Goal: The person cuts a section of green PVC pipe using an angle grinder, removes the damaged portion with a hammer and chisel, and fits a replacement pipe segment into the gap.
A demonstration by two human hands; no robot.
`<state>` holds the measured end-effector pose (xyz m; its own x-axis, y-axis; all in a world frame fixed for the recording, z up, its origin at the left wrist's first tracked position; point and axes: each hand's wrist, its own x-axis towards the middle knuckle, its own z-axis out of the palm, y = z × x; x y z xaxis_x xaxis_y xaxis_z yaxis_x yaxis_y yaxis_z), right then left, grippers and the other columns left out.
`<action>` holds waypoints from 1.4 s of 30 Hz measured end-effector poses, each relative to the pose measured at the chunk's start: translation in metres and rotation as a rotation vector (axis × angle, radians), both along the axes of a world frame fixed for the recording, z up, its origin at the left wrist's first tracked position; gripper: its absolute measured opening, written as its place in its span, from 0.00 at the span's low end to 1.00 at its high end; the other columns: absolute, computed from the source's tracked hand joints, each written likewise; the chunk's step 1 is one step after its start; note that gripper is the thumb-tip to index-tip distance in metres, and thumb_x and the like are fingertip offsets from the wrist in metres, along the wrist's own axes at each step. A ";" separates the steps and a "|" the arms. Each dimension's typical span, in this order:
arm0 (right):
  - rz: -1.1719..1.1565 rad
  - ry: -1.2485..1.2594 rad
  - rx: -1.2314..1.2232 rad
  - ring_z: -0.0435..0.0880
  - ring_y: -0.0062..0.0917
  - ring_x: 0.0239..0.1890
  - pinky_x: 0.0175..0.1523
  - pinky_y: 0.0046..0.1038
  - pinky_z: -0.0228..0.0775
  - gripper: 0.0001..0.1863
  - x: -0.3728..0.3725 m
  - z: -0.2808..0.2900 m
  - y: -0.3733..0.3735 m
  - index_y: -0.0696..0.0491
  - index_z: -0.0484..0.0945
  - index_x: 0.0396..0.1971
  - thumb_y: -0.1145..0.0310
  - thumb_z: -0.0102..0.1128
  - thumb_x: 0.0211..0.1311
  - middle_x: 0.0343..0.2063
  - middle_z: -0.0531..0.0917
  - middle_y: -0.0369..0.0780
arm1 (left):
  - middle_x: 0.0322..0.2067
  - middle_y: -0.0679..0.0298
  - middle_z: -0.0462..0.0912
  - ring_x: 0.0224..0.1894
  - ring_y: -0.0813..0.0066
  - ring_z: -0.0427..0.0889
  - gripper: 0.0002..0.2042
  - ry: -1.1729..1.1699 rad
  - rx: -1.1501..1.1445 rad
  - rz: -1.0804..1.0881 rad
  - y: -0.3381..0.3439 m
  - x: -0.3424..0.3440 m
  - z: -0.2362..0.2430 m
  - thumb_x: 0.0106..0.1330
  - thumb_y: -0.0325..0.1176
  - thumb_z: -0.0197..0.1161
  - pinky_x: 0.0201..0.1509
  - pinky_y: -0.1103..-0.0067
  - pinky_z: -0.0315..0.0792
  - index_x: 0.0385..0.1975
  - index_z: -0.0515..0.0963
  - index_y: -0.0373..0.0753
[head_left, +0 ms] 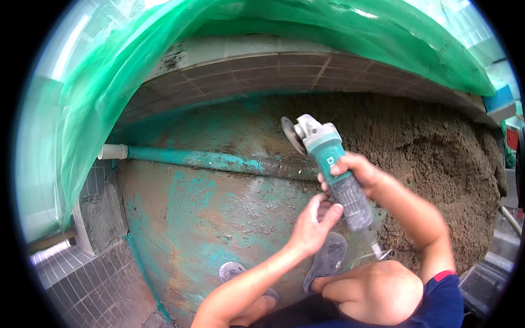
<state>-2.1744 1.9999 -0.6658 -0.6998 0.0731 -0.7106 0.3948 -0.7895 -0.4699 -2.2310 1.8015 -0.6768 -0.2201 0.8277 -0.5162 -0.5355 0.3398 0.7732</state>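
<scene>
Teal-and-grey angle grinder [327, 150] with a dusty dark rear grip is in the person's right hand [358, 170], held up over the floor near the middle of the view, its grey metal head toward the upper left. Fitted at that head is a thin round grey disc [291, 136], turned nearly edge-on. The right fingers are closed around the teal body, the thumb lying across its top. Beside the rear grip is the left hand [316, 223], its fingers curled and thumb apart from them; whether it presses on the grip I cannot tell. Below lies a grey cement floor patched with teal coating [202, 229], crossed by a teal-smeared round pipe [213, 160] that ends in a white plastic collar [112, 151] at the left. Heaped to the right is coarse brown sandy material [448, 158]. Behind the pipe stands a low wall of brown rectangular tiles [262, 74], with translucent green sheeting [134, 65] hanging above. Dusty grey clogs [328, 254] are on the person's feet.
</scene>
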 end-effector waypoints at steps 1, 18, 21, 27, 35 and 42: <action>-0.092 0.048 -0.244 0.86 0.35 0.36 0.47 0.40 0.82 0.24 0.008 -0.018 -0.010 0.63 0.73 0.47 0.66 0.62 0.50 0.36 0.83 0.48 | 0.51 0.57 0.76 0.53 0.75 0.76 0.34 0.032 0.002 -0.031 -0.001 0.005 0.009 0.70 0.50 0.64 0.59 0.75 0.70 0.62 0.62 0.29; -0.504 0.287 -0.684 0.83 0.35 0.40 0.49 0.39 0.81 0.24 -0.009 -0.062 -0.115 0.61 0.72 0.45 0.60 0.61 0.52 0.37 0.79 0.44 | 0.31 0.68 0.78 0.30 0.82 0.81 0.13 -0.067 -0.206 0.031 -0.038 -0.022 0.040 0.60 0.33 0.70 0.27 0.82 0.82 0.40 0.77 0.35; -0.511 0.248 -0.672 0.84 0.36 0.38 0.48 0.39 0.82 0.24 -0.010 -0.062 -0.119 0.61 0.73 0.44 0.58 0.60 0.52 0.36 0.80 0.45 | 0.32 0.68 0.78 0.29 0.82 0.80 0.13 -0.127 -0.174 0.025 -0.043 -0.025 0.038 0.61 0.33 0.69 0.27 0.82 0.82 0.42 0.77 0.36; -0.444 0.234 -0.584 0.85 0.36 0.34 0.46 0.37 0.82 0.25 -0.011 -0.072 -0.121 0.62 0.75 0.41 0.55 0.59 0.53 0.34 0.83 0.46 | 0.32 0.69 0.78 0.30 0.81 0.80 0.13 -0.238 -0.165 0.007 -0.047 -0.032 0.034 0.62 0.33 0.68 0.29 0.80 0.83 0.44 0.76 0.38; -0.424 0.180 -0.598 0.85 0.36 0.33 0.43 0.36 0.82 0.27 -0.018 -0.073 -0.121 0.63 0.75 0.41 0.52 0.60 0.54 0.32 0.82 0.46 | 0.31 0.67 0.79 0.29 0.77 0.82 0.13 -0.298 -0.213 -0.012 -0.045 -0.046 0.036 0.64 0.35 0.67 0.29 0.77 0.83 0.44 0.76 0.37; -0.436 0.170 -0.600 0.85 0.36 0.34 0.44 0.36 0.82 0.26 -0.024 -0.067 -0.110 0.64 0.75 0.41 0.53 0.59 0.55 0.33 0.83 0.48 | 0.30 0.66 0.80 0.28 0.77 0.82 0.14 -0.294 -0.183 -0.058 -0.034 -0.057 0.044 0.67 0.38 0.65 0.31 0.77 0.83 0.45 0.75 0.36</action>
<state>-2.1987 1.8901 -0.7331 -0.7993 0.0027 -0.6009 -0.0505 -0.9968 0.0627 -2.2877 1.7675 -0.6327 0.0048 0.7227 -0.6912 -0.7018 0.4948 0.5125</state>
